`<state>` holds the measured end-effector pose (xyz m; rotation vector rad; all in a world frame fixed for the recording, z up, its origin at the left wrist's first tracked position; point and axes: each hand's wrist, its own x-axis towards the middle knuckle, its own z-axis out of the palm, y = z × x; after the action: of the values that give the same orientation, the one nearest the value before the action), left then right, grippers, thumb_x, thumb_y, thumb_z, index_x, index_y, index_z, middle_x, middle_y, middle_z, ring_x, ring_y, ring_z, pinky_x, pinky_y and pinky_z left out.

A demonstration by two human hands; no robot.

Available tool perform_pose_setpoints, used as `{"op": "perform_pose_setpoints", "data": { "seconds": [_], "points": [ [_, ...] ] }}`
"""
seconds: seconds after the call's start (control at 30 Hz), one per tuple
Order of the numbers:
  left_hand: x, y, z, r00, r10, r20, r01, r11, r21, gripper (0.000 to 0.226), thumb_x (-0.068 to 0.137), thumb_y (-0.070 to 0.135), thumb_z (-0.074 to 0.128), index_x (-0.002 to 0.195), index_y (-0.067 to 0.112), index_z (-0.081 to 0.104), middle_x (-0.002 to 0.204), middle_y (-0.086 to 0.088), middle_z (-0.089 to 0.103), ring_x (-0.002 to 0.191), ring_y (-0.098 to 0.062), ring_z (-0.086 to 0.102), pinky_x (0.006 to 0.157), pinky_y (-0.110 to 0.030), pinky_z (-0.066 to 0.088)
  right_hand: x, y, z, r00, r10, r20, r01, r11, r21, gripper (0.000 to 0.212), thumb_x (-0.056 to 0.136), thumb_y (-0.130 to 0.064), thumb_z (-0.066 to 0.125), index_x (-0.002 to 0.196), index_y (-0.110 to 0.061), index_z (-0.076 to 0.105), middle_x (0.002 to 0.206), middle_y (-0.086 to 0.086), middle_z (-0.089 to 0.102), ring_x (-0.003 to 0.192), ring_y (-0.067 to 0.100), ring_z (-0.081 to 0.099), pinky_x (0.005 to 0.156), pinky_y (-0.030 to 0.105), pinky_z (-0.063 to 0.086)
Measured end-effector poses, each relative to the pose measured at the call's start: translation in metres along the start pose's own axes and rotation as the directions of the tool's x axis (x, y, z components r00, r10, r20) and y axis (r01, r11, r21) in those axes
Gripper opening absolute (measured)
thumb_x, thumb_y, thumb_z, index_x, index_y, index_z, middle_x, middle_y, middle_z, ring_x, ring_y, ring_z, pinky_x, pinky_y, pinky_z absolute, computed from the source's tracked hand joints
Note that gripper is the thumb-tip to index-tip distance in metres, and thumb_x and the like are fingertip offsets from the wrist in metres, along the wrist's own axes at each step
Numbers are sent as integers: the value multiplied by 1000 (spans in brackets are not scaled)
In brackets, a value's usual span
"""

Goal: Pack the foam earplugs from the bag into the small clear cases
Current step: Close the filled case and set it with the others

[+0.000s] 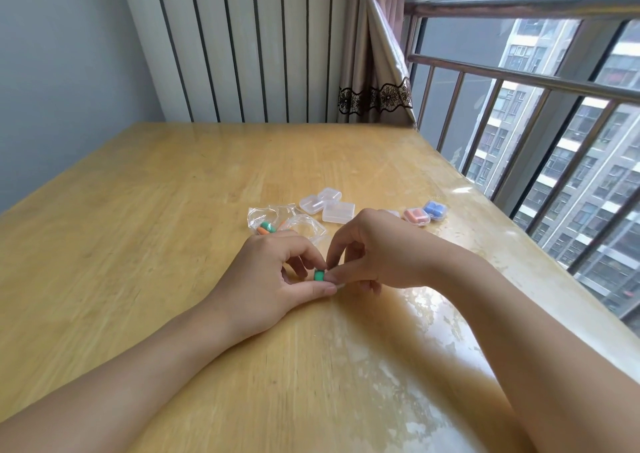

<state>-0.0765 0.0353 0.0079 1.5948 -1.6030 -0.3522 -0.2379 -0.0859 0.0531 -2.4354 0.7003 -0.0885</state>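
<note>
Foam like this is soft and very light, so the green earplug (319,275) will likely squash when it is squeezed and puff back up slowly. It should not slip or break. I think the best place to hold it is around its middle, with a gentle pinch, so it can be pushed end first into a case.

The green earplug sits between both hands, just above the wooden table (173,193). It may already be inside a small clear case, but the fingers hide too much to tell.

The left hand (277,272) has its thumb and first finger curled in, pinching the left side of the earplug. Its other fingers curl under. The right hand (374,248) arches over from the other side, and its fingertips press together on the right side of the earplug. Both wrists are low and both forearms reach in from the near edge of the table.

Behind the left hand lies the clear bag (287,222), with a green and an orange earplug left inside. Behind that are 3 empty clear cases (327,205). Near the right hand sit 2 filled cases, a pink one (416,216) and a blue one (435,209). So the job looks partly done.
</note>
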Motion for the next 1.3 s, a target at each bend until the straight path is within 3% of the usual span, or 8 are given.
{"op": "perform_pose_setpoints", "data": {
  "seconds": [0.17, 0.33, 0.43, 0.63, 0.77, 0.97, 1.17, 1.3],
  "points": [
    [-2, 2, 1, 1000, 5, 9, -6, 1000, 14, 17, 69, 38, 88, 82, 34, 78, 79, 8, 67, 79, -14, 63, 61, -18, 47, 0, 0, -1, 999, 21, -31, -20, 1000, 23, 15, 83, -36, 81, 83, -22, 74, 49, -12, 60, 41, 0, 51, 44, 15, 38],
    [-3, 1, -3, 997, 67, 36, -69, 997, 46, 13, 85, 25, 73, 93, 30, 81, 81, 11, 69, 65, -15, 63, 58, -12, 44, -3, 4, -7, 996, 69, 52, -81, 949, 306, 13, 91, -15, 74, 100, -6, 72, 69, 10, 72, 61, 24, 69, 57, 29, 58],
    [-2, 1, -2, 998, 50, 35, -52, 997, 59, 14, 82, 18, 79, 93, 27, 82, 80, 11, 69, 69, -12, 64, 58, -12, 46, -5, 4, -9, 990, 70, 122, -115, 903, 414, 16, 92, -8, 72, 107, -2, 71, 79, 16, 76, 69, 27, 73, 65, 30, 60],
    [-2, 4, 2, 998, -59, -7, 59, 998, -16, 17, 72, 21, 88, 81, 32, 78, 84, 7, 67, 80, -13, 64, 61, -19, 52, 3, 8, -1, 997, 70, 16, -71, 977, 203, 15, 81, -22, 84, 89, -10, 78, 79, 16, 76, 61, 16, 63, 61, 32, 54],
    [-3, 5, 3, 993, -117, -30, 116, 993, -34, 19, 71, 19, 89, 80, 32, 77, 84, 8, 68, 75, -11, 64, 59, -17, 50, 5, 7, 1, 996, 93, -4, -89, 968, 233, 12, 82, -20, 84, 88, -10, 82, 63, 2, 70, 52, 6, 61, 55, 18, 51],
    [-1, 5, 2, 988, -150, -28, 147, 985, -89, 16, 80, 18, 82, 83, 33, 80, 88, 3, 71, 69, -24, 62, 55, -18, 46, 8, 10, 3, 995, 95, -44, -84, 977, 196, 10, 87, -20, 79, 87, -10, 83, 56, -3, 67, 50, 8, 63, 54, 20, 52],
    [0, 4, 2, 971, -240, -3, 236, 957, -168, 14, 75, 21, 86, 82, 30, 76, 65, 10, 62, 49, -6, 43, 56, -18, 43, 7, 6, 6, 994, 31, -110, -17, 992, 126, 13, 84, -23, 82, 80, -13, 77, 65, 13, 74, 47, 13, 59, 49, 24, 49],
    [1, 3, 1, 964, -266, 9, 263, 947, -186, 12, 75, 20, 85, 79, 28, 76, 62, 9, 61, 47, -5, 41, 53, -13, 40, 10, 5, 11, 986, -3, -169, 15, 998, 69, 13, 81, -25, 85, 80, -15, 76, 63, 8, 73, 42, 5, 54, 44, 16, 43]
  ]
}}
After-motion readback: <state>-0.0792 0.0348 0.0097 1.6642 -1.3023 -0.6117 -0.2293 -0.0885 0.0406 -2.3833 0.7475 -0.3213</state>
